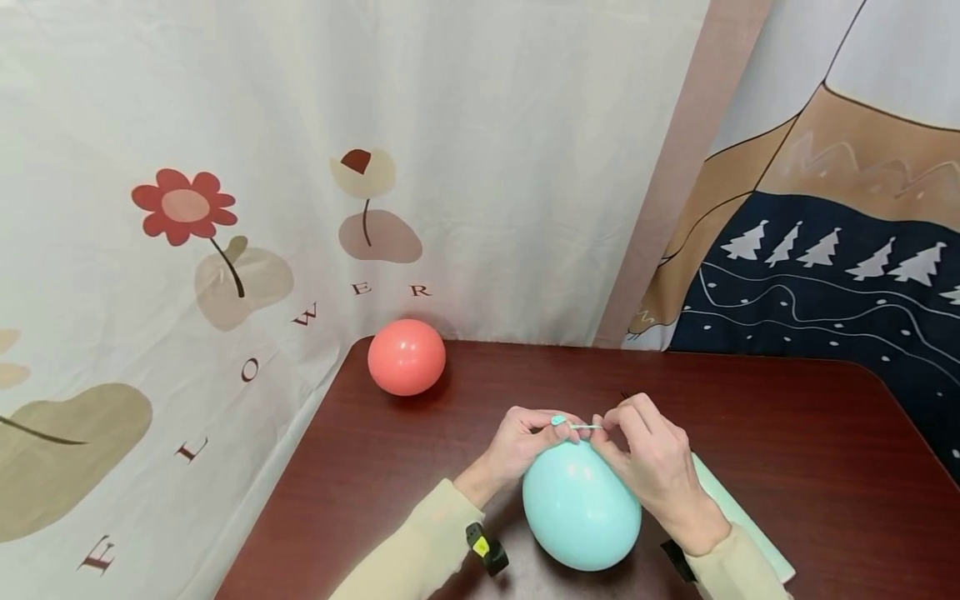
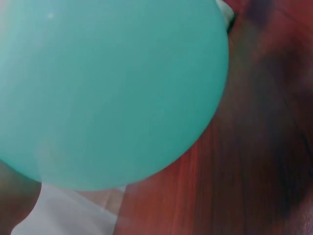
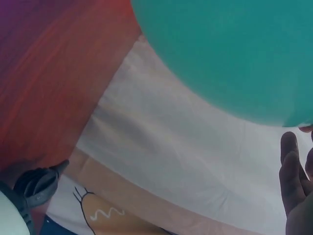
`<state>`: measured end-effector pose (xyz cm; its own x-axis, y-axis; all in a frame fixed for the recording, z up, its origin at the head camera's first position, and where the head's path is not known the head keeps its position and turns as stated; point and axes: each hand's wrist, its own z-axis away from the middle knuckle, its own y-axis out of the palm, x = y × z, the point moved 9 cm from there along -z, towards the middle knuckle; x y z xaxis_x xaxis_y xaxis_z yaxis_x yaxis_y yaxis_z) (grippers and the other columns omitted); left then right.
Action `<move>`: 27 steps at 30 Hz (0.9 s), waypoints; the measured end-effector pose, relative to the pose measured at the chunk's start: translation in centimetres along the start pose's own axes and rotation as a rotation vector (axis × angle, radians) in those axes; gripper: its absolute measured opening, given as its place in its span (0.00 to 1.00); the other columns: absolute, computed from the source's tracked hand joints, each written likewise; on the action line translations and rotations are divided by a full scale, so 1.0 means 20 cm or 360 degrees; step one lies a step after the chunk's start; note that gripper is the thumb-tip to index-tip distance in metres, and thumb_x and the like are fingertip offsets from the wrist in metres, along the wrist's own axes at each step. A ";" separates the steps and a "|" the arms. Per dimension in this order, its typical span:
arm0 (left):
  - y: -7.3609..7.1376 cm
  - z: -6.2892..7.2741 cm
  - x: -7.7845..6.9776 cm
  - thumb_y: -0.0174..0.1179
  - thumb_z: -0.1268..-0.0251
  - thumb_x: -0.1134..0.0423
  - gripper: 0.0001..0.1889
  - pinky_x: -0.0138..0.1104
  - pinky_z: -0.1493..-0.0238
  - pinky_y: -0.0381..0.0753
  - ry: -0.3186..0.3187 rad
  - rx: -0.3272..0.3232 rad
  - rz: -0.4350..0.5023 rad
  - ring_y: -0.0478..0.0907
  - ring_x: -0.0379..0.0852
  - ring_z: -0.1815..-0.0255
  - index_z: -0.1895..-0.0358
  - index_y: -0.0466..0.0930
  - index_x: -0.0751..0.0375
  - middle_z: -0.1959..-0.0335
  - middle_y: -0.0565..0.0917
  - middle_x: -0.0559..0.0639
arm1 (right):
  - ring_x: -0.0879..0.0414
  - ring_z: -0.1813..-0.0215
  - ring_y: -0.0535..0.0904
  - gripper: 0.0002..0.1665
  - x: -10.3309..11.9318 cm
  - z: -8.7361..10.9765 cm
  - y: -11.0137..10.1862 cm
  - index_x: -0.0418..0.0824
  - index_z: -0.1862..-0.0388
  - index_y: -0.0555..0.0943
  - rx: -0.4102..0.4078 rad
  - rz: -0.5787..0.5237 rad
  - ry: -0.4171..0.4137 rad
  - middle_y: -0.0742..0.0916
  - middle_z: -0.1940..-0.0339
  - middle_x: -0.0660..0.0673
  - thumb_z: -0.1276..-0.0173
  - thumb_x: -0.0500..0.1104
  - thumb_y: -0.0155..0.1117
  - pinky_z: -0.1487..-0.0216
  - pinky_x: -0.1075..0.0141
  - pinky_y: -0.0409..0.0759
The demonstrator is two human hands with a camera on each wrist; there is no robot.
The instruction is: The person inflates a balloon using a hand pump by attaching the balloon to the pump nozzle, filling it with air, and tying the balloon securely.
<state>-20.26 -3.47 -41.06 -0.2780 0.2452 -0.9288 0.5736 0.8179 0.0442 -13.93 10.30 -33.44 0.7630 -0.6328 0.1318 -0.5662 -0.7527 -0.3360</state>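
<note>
An inflated turquoise balloon [image 1: 582, 508] hangs below both hands in the head view, its neck uppermost. My left hand [image 1: 521, 442] pinches the neck, and the rolled lip of the balloon shows at its thumb. From there a thin stretched strand of the neck runs across to my right hand [image 1: 652, 454], whose thumb and fingers pinch it. In the left wrist view the balloon [image 2: 112, 93] fills most of the picture and hides the fingers. In the right wrist view, fingers [image 3: 292, 181] show at the right edge, under the balloon [image 3: 234, 54].
A coral-red balloon [image 1: 407, 357] rests at the table's far left corner. Partly behind my right forearm lies a pale green tube-shaped hand pump [image 1: 738, 517]; its black nozzle [image 3: 39, 186] shows in the right wrist view. The brown table [image 1: 817, 433] meets a printed curtain [image 1: 487, 167].
</note>
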 end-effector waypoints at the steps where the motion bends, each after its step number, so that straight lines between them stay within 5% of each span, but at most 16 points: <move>1: 0.00 0.00 0.00 0.63 0.29 0.46 0.34 0.35 0.45 0.83 0.0008 -0.0016 -0.0018 0.84 0.41 0.49 0.61 0.81 0.86 0.54 0.84 0.75 | 0.60 0.79 0.72 0.16 0.00 0.00 0.00 0.39 0.74 0.78 -0.0011 0.0019 0.0004 0.79 0.72 0.46 0.27 0.44 0.58 0.82 0.72 0.72; 7: 0.00 -0.01 -0.01 0.62 0.28 0.45 0.35 0.31 0.47 0.77 -0.0019 0.0021 -0.0019 0.76 0.42 0.48 0.65 0.81 0.86 0.54 0.79 0.47 | 0.58 0.78 0.73 0.16 -0.01 0.02 0.00 0.37 0.73 0.78 -0.0041 0.0071 0.0045 0.79 0.71 0.43 0.26 0.46 0.58 0.82 0.70 0.74; 15: 0.04 -0.01 0.02 0.53 0.19 0.49 0.27 0.31 0.46 0.80 -0.0351 0.0372 -0.0053 0.77 0.39 0.45 0.62 0.79 0.77 0.49 0.80 0.62 | 0.57 0.75 0.78 0.17 -0.01 0.01 0.02 0.38 0.67 0.82 0.0036 0.0020 0.0097 0.82 0.67 0.44 0.24 0.49 0.59 0.77 0.67 0.78; 19: 0.05 0.00 0.02 0.50 0.16 0.57 0.20 0.31 0.47 0.81 -0.0494 0.0500 -0.0044 0.78 0.39 0.48 0.62 0.77 0.74 0.52 0.81 0.59 | 0.56 0.71 0.80 0.17 0.03 -0.01 0.03 0.37 0.59 0.88 0.0090 -0.0093 0.0021 0.85 0.64 0.45 0.21 0.46 0.58 0.73 0.66 0.80; 27: 0.05 0.00 0.01 0.54 0.18 0.62 0.15 0.29 0.52 0.78 -0.0514 0.0663 -0.0145 0.78 0.39 0.54 0.66 0.78 0.69 0.61 0.82 0.54 | 0.57 0.69 0.78 0.17 0.11 -0.02 0.04 0.34 0.55 0.90 0.0152 -0.0306 -0.0081 0.85 0.64 0.45 0.18 0.42 0.56 0.71 0.71 0.78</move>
<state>-19.72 -2.61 -41.16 -0.1271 -0.0437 -0.9909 0.8339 0.5363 -0.1306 -12.82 8.23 -32.96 0.8701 -0.4677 0.1556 -0.3786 -0.8363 -0.3966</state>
